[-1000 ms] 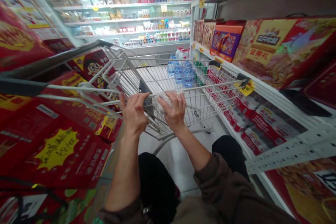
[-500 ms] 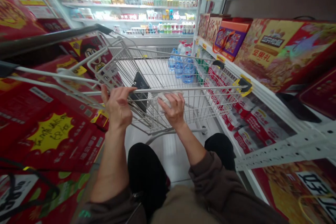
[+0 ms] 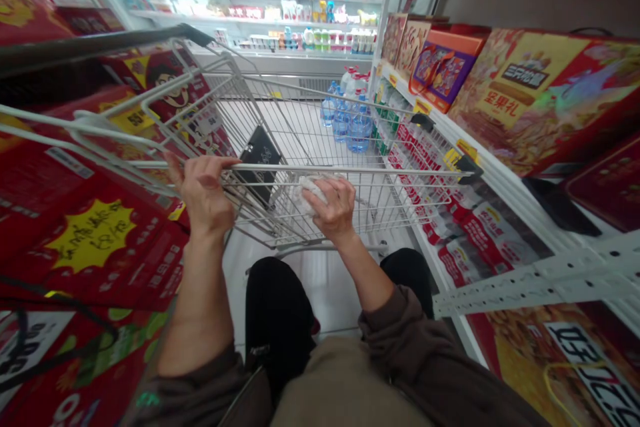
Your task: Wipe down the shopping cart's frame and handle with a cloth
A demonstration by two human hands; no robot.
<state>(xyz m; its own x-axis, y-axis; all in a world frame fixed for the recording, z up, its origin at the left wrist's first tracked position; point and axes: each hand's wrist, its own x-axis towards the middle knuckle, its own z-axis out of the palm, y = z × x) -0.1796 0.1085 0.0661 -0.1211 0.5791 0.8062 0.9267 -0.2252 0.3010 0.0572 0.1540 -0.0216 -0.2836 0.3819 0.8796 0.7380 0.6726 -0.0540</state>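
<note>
Right hand (image 3: pixel 335 210) bunched around crumpled off-white cloth (image 3: pixel 309 191), twelve o'clock, at grey metal wire shopping cart (image 3: pixel 390 173); left hand (image 3: pixel 206 193) hooked over its rail, eleven o'clock. Cloth likely soft, light; cart stiff, prone to roll, best held by rail.

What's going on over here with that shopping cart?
A person sits or crouches beside a shopping cart. Their left hand rests on its top rail, while their right hand holds a crumpled pale cloth at the cart's wire side. Blue bottles stand beyond the cart, and red boxes are to the person's left.
</note>
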